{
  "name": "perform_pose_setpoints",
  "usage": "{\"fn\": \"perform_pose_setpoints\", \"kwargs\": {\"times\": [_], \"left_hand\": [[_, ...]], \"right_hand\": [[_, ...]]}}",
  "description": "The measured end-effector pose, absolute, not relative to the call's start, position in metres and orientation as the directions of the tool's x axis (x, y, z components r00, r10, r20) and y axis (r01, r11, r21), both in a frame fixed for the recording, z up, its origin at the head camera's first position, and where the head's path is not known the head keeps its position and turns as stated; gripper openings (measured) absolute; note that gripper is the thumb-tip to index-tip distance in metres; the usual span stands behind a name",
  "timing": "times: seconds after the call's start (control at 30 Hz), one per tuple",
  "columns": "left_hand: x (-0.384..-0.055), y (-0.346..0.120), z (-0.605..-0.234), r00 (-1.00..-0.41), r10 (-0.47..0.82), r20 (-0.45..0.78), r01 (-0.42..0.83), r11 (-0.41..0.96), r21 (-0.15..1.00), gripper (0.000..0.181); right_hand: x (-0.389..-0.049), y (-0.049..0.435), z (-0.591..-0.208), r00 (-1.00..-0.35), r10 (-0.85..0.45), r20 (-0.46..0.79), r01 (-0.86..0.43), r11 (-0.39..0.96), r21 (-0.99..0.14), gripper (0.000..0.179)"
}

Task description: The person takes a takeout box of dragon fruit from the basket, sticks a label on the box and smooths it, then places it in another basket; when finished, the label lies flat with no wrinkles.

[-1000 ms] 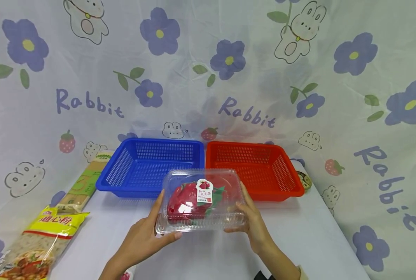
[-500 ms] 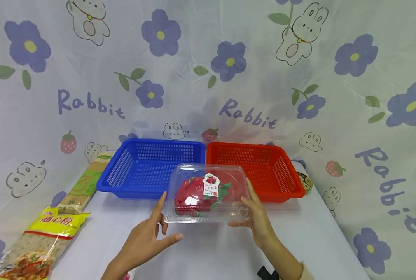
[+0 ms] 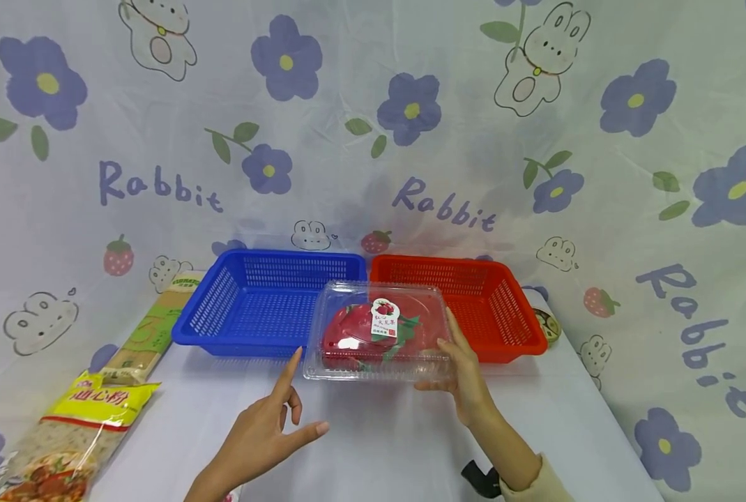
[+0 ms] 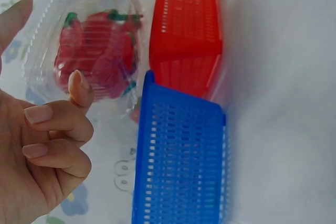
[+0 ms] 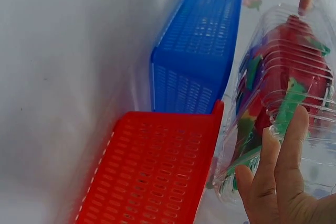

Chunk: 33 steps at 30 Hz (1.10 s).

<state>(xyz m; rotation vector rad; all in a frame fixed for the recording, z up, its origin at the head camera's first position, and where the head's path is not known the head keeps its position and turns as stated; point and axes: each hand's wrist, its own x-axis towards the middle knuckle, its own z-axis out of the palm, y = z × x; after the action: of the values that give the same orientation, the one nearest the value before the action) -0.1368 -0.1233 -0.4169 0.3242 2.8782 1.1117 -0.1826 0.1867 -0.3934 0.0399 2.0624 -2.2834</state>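
Note:
My right hand [image 3: 467, 380] grips the right side of a clear plastic clamshell box [image 3: 313, 362], which is raised in front of the two baskets. Inside, red dragon fruit [image 3: 348, 331] with green tips shows through the lid, beneath a white label [image 3: 385, 321]. In the right wrist view, fingers [image 5: 291, 150] of that hand lie against the ribbed underside of the box. My left hand [image 3: 256, 432] is apart from the box, at its lower left, and holds nothing. Its index finger points forward, with the other fingers loosely bent [image 4: 65, 121].
Behind the box stand a blue basket [image 3: 222, 339] and a red basket [image 3: 505, 355], side by side. Along the left lie a yellow-topped bag [image 3: 78, 439] and a green-brown packet [image 3: 150, 335]. A round-labelled item [image 3: 547, 324] sits beyond the red basket; a black object [image 3: 481, 479] lies near my right forearm.
My left hand, which held the box's left side, has let go and stays lower left. The right hand has carried the box right and forward, toward the baskets.

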Motion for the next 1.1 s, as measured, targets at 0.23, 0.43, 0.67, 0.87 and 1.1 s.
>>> {"fn": "perform_pose_setpoints", "kwargs": {"times": [0.23, 0.43, 0.67, 0.87, 1.1], "left_hand": [[-0.137, -0.123, -0.419, -0.976, 0.212, 0.056, 0.195, 0.722, 0.664, 0.107], [-0.137, -0.123, -0.419, -0.976, 0.211, 0.055, 0.193, 0.721, 0.665, 0.107], [-0.136, -0.121, -0.418, -0.979, 0.206, 0.010, 0.158, 0.718, 0.678, 0.106], [-0.136, -0.121, -0.417, -0.980, 0.200, -0.009, 0.141, 0.723, 0.677, 0.106], [-0.135, -0.122, -0.417, -0.979, 0.203, -0.008, 0.143, 0.720, 0.679, 0.105]], "right_hand": [[-0.190, 0.187, -0.394, -0.997, -0.027, -0.073, 0.075, -0.107, -0.991, 0.065], [-0.195, 0.190, -0.392, -0.997, -0.022, -0.069, 0.071, -0.110, -0.991, 0.065], [-0.201, 0.193, -0.389, -0.997, -0.022, -0.080, 0.082, -0.136, -0.987, 0.065], [-0.206, 0.196, -0.389, -0.996, -0.026, -0.080, 0.083, -0.151, -0.985, 0.065], [-0.210, 0.198, -0.390, -0.996, -0.024, -0.085, 0.088, -0.154, -0.984, 0.066]]}}
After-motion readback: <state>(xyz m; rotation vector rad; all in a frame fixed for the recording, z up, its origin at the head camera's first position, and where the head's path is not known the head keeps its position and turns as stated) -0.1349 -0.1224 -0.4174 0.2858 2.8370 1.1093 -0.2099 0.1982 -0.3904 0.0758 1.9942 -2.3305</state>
